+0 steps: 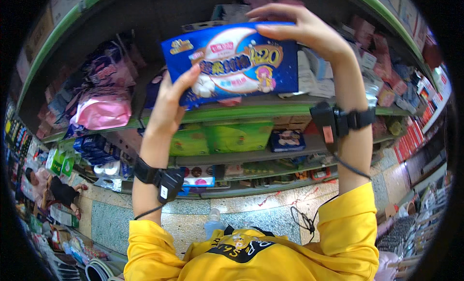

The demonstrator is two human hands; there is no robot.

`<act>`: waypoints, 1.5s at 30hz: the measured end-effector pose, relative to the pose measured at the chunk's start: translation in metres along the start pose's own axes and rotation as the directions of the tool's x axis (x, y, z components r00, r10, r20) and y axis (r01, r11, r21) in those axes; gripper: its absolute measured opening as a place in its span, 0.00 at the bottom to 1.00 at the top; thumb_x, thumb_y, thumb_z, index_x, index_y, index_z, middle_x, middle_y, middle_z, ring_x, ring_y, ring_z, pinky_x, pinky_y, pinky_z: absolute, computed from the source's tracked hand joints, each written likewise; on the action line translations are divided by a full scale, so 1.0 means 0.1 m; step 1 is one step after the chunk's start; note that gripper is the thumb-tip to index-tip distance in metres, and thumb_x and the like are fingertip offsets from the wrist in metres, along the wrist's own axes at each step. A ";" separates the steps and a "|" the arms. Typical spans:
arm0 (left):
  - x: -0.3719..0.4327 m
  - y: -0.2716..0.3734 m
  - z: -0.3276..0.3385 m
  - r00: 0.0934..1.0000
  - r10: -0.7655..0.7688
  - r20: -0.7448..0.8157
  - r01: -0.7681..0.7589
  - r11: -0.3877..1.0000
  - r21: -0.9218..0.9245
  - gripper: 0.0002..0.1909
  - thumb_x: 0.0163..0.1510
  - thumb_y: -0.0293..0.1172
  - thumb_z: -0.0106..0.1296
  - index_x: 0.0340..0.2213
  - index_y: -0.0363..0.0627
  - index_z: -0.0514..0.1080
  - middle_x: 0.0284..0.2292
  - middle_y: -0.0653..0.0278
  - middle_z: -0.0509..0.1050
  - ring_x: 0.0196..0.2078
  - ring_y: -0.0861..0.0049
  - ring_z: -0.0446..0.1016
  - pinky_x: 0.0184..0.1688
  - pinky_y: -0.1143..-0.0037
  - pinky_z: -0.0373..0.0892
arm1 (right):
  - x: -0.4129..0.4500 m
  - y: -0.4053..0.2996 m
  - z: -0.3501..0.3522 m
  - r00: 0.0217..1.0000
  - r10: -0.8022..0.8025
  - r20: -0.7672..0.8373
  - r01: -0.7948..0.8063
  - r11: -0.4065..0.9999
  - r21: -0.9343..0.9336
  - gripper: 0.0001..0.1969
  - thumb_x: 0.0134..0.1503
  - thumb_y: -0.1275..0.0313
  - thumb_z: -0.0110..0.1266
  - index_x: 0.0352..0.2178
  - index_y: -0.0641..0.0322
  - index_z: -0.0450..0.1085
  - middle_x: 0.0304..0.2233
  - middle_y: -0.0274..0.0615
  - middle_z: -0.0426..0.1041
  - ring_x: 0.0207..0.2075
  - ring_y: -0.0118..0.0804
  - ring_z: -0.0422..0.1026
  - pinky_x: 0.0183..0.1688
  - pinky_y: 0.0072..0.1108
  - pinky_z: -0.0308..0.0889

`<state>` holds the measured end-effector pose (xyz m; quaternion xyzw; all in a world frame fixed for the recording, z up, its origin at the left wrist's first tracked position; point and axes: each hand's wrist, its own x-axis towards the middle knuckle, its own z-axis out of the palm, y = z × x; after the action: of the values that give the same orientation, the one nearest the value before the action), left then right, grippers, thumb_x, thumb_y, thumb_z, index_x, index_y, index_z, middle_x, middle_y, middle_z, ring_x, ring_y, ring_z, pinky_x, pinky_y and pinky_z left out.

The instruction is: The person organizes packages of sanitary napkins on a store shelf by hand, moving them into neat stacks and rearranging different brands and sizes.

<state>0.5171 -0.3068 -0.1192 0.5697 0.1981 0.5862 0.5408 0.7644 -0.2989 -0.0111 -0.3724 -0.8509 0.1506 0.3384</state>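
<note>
A blue printed package (pixel 232 63), likely sanitary pads, is held up in front of a shelf, its broad face toward me. My left hand (pixel 174 96) grips its lower left corner with the thumb on the front. At the upper right corner, my right hand (pixel 301 27) has its thumb along the top edge and its other fingers behind, partly hidden. Behind the package runs a green-edged shelf (pixel 246 112). A pink plastic package (pixel 104 110) lies on that shelf to the left. White packages (pixel 319 85) stand to the right, partly covered by my forearm.
Green packs (pixel 237 136) and a dark blue box (pixel 287 140) sit one shelf lower. Toilet rolls (pixel 107 168) are at the lower left. A person (pixel 50 190) sits in the aisle at left. A black cable (pixel 306 221) hangs near my right side above the tiled floor (pixel 112 217).
</note>
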 end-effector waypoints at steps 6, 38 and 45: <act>-0.43 -1.05 0.76 0.929 -0.369 -0.003 0.369 0.929 -0.039 0.32 0.46 0.42 0.54 0.47 0.36 0.55 0.42 0.60 0.66 0.44 0.75 0.67 0.43 0.74 0.66 | -1.93 0.77 0.46 0.870 0.467 -0.157 -0.326 0.785 0.527 0.39 0.46 0.60 0.57 0.53 0.65 0.47 0.48 0.48 0.61 0.49 0.35 0.61 0.52 0.24 0.56; -0.98 -3.28 0.24 0.389 -0.815 0.430 0.752 0.550 0.363 0.34 0.54 0.47 0.42 0.55 0.40 0.48 0.54 0.54 0.54 0.57 0.69 0.53 0.54 0.73 0.55 | -2.99 3.22 2.02 0.290 0.675 -0.678 -0.808 0.552 0.204 0.32 0.54 0.58 0.46 0.54 0.67 0.47 0.56 0.52 0.46 0.58 0.48 0.44 0.58 0.33 0.42; -1.46 -1.88 -1.21 0.629 -0.778 0.009 0.715 0.583 0.386 0.28 0.53 0.42 0.46 0.51 0.41 0.55 0.44 0.61 0.67 0.44 0.77 0.67 0.42 0.77 0.65 | -2.70 2.15 2.06 0.680 0.732 0.040 -0.667 0.595 0.448 0.16 0.52 0.71 0.50 0.41 0.68 0.63 0.31 0.38 0.70 0.34 0.28 0.68 0.37 0.18 0.63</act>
<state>0.4528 -0.3220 -0.3778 0.5677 0.4706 0.2056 0.6434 0.8702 -0.3527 -0.3956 -0.6029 -0.5528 0.4259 0.3868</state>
